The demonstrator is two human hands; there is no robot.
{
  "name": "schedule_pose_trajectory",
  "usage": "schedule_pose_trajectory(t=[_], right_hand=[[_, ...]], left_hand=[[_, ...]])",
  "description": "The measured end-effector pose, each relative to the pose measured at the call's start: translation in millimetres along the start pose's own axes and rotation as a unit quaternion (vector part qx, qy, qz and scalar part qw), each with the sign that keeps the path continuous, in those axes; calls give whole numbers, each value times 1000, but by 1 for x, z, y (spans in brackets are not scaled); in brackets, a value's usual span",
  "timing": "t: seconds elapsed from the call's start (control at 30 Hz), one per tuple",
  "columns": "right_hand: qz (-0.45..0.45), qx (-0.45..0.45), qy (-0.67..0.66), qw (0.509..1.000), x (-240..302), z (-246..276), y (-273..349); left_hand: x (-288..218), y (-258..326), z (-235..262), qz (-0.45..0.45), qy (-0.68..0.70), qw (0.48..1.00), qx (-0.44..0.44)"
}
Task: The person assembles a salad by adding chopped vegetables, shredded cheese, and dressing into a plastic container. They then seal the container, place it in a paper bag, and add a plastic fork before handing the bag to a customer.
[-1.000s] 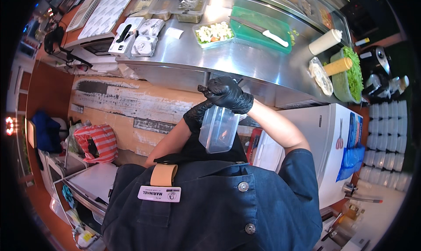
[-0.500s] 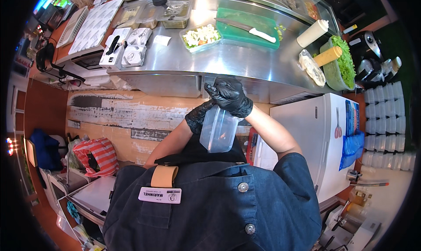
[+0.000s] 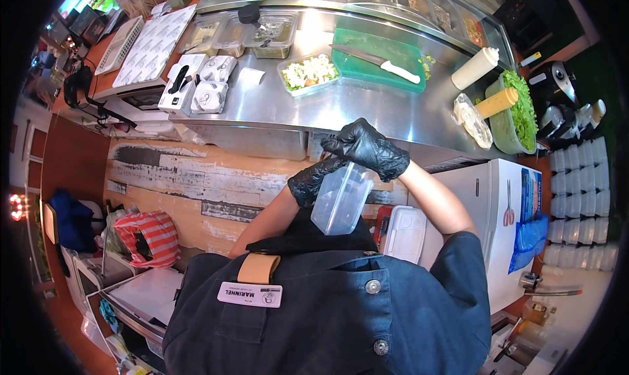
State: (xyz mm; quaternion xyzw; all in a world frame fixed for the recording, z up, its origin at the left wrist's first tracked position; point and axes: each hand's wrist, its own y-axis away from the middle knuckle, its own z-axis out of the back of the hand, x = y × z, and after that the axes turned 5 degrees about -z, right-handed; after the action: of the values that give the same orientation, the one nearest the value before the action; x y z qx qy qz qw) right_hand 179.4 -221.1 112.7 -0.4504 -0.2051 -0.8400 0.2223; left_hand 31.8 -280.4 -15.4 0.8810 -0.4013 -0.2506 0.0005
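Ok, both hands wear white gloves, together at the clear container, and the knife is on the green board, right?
Not white: the left hand and right hand wear black gloves in the head view. They are indeed together at the clear container, and the knife is on the green board.

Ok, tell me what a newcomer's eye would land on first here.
The black-gloved left hand and right hand probably come first, close together in the middle by a clear plastic box. Beyond them, a white-handled knife lies on a bright green board, right of a salad tub. A red-striped bag stands out at lower left.
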Motion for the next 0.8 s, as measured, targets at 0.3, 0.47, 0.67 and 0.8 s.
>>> schedule_pose_trajectory(t=[0.3, 0.47, 0.67, 0.8], right_hand=[[297, -176, 142, 928, -2, 12, 0], [384, -201, 157, 887, -8, 16, -4], [470, -227, 194, 831, -6, 1, -9], [452, -256, 166, 838, 1, -13, -12]], left_hand=[[-14, -17, -14, -38, 8, 999, -13], [-25, -16, -22, -27, 12, 999, 13], [-21, -6, -19, -101, -26, 994, 17], [-20, 7, -14, -82, 2, 997, -2]])
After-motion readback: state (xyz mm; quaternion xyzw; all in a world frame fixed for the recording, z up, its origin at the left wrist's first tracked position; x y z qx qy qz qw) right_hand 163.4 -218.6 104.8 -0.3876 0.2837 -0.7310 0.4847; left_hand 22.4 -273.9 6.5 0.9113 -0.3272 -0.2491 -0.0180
